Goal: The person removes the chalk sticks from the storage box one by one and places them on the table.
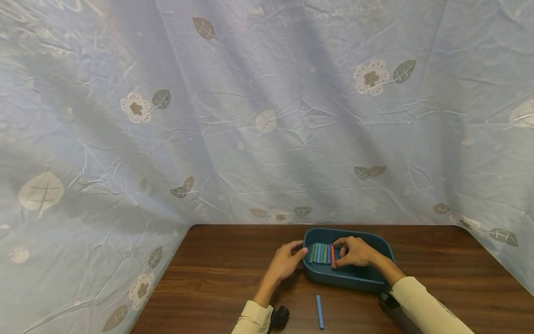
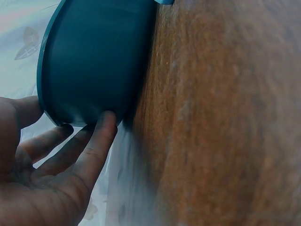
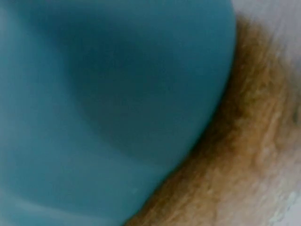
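A deep blue plastic tray point(image 1: 348, 277) with rounded corners stands on the table. Inside its left part, several green and blue chalk sticks point(image 1: 319, 253) lie side by side in a row. My right hand point(image 1: 354, 252) reaches into the tray and pinches a red chalk stick point(image 1: 332, 256) by its ends, at the right of that row. With my left hand point(image 1: 287, 262) I grip the tray's left end, thumb at the rim; fingers press the outer wall in the left wrist view. The right wrist view shows only the blurred tray wall point(image 3: 141, 103), the hand hidden.
One blue chalk stick point(image 1: 319, 311) lies on the brown wooden table point(image 1: 217, 273), in front of the tray. Behind and at the sides hangs a pale patterned sheet point(image 1: 250, 153). A black wrist device point(image 1: 280, 317) sits by the left sleeve.
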`<state>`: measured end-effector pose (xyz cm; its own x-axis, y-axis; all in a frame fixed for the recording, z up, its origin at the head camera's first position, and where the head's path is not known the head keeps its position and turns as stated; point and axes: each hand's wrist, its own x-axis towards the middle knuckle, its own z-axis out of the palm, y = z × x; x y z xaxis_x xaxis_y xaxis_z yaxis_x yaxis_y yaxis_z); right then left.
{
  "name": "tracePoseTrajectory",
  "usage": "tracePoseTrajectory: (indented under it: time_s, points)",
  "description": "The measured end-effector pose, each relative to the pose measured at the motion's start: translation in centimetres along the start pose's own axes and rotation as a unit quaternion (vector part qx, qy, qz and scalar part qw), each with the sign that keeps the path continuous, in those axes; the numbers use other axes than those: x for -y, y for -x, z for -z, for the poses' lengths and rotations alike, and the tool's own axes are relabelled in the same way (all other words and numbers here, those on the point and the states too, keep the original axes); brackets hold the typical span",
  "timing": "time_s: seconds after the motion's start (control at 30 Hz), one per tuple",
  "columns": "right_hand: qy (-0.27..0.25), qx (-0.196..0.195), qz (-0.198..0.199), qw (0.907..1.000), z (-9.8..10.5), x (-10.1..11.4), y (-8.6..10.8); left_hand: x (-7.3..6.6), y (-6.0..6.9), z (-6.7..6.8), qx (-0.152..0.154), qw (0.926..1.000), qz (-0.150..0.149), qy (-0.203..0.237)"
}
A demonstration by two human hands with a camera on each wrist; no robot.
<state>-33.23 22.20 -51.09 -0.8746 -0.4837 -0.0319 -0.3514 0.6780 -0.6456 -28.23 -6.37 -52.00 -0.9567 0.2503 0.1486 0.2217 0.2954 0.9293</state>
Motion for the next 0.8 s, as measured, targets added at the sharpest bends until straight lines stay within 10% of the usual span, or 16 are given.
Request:
tracePoseTrajectory:
  time_s: [0.8]
  points:
    - [-0.033, -0.035, 0.05, 0.9976, 1.3, 2.3, 1.3, -0.1, 0.1, 0.1, -0.01, 0.9994, -0.001, -0.034]
